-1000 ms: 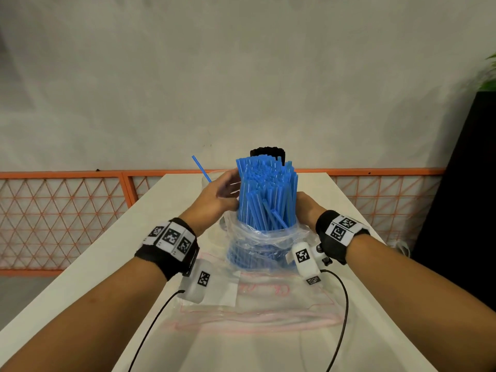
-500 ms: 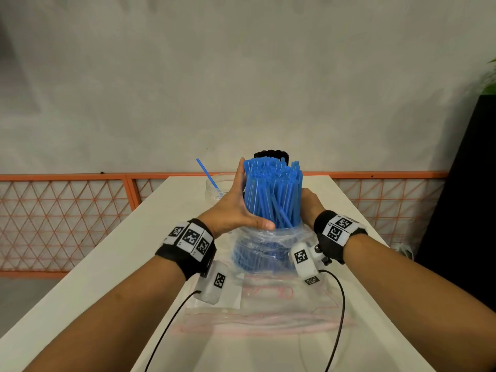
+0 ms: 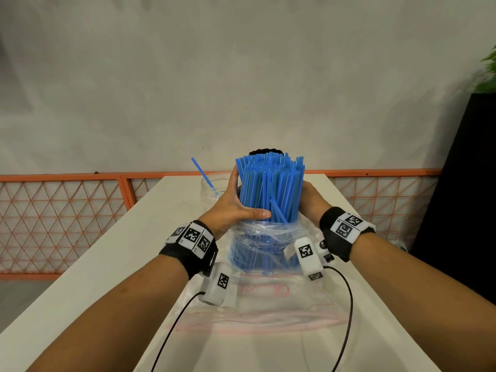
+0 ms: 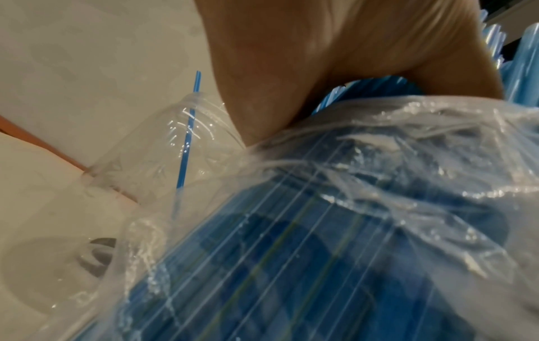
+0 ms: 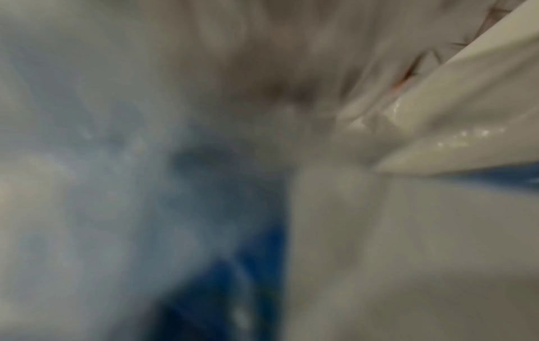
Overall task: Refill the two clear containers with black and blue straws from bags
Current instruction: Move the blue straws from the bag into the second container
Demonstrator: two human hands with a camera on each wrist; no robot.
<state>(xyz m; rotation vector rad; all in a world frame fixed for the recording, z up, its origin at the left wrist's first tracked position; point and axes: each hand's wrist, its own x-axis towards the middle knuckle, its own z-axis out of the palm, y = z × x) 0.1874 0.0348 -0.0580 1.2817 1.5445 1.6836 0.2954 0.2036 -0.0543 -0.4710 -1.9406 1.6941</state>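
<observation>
One loose blue straw [image 3: 202, 176] leans in the clear plastic jar [image 3: 214, 185] at about eleven o'clock from the bundle, its top tilted toward ten o'clock. The jar stands on the white table [image 3: 107, 253] just behind my left hand [image 3: 233, 208]. That hand wraps the left side of the thick upright bundle of blue straws [image 3: 271, 189]: my thumb [image 3: 257, 214] lies across the front of the bundle just above the bag's mouth, and the fingers go round the far side, where I cannot tell how they lie. The bundle's lower half sits inside a crumpled clear plastic bag [image 3: 264, 248] standing on the table; a flat clear zip bag with a pink seal [image 3: 257, 312] lies at six o'clock from it, toward me. A cluster of black straw tips [image 3: 265, 151] peeks out at twelve o'clock, behind the blue ones. My right hand [image 3: 310, 200] presses against the bundle at three o'clock; its fingers are hidden behind the straws, and the right wrist view is only a blur of plastic and blue.
</observation>
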